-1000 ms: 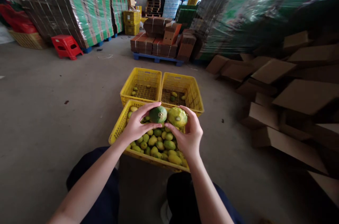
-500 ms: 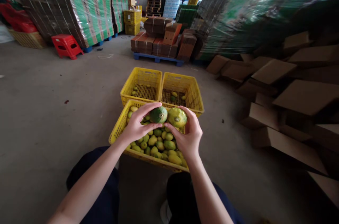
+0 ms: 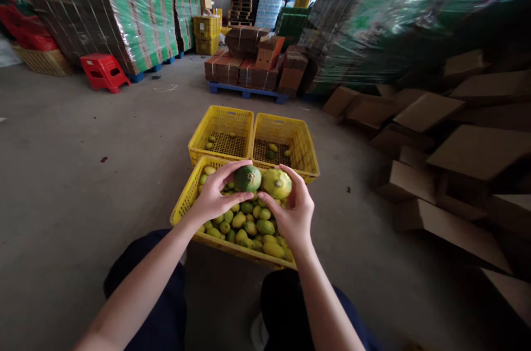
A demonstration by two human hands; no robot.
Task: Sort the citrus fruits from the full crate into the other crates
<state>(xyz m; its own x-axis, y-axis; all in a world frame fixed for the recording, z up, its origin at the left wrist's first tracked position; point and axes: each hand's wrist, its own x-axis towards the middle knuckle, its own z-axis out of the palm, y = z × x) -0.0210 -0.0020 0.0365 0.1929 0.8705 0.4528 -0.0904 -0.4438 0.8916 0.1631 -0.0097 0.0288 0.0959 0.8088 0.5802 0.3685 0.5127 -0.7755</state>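
Between the thumb and fingers of my left hand (image 3: 219, 194) is a dark green lemon (image 3: 248, 178), its end facing me. My right hand (image 3: 295, 206) grips a yellower, bumpy lemon (image 3: 276, 183) in the same way. The two fruits are held side by side, very close together, above a yellow crate (image 3: 182, 204). Many green and yellow lemons (image 3: 239, 220) fill that crate; my hands hide part of them. Behind it stand a left yellow crate (image 3: 198, 138) and a right yellow crate (image 3: 307, 143), each with a few lemons on its slatted bottom.
Flattened cardboard boxes (image 3: 460, 152) lie heaped on the right. A blue pallet (image 3: 248, 91) carries bundled cardboard ahead. A red stool (image 3: 105, 72) stands at the left by a wrapped stack (image 3: 145, 8). My knees flank the near crate.
Both hands have shifted very slightly to the left with their lemons. The grips stay the same, and the crates have not moved.
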